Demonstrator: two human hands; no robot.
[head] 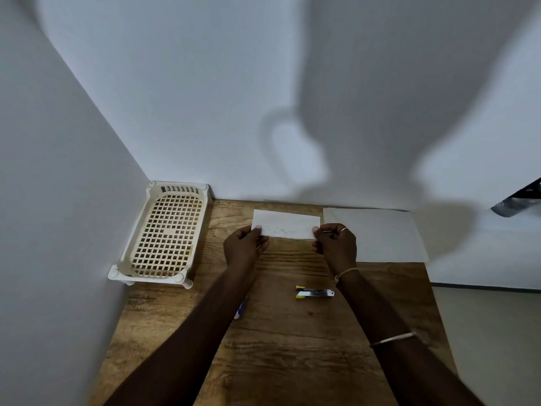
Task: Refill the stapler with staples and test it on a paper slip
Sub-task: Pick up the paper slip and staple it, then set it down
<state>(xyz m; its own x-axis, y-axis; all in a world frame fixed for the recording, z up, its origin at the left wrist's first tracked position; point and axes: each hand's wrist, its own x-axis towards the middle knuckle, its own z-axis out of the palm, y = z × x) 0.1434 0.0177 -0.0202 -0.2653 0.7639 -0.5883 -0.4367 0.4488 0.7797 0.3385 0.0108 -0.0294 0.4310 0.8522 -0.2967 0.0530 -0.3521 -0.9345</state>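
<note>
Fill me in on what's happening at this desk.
A person is holding a small paper slip up above the wooden desk, the left hand pinching its left edge and the right hand its right edge. The stapler, silver with yellow ends, lies on the desk nearer the person, untouched. A larger white sheet lies flat to the right, and a cream basket sits in the left corner. Faint marks show on the slip, too blurred to read.

A wooden table with a dark grain stands pushed into a corner of plain white walls. A large soft shadow falls on the wall behind the table. Pale floor shows right of the table.
</note>
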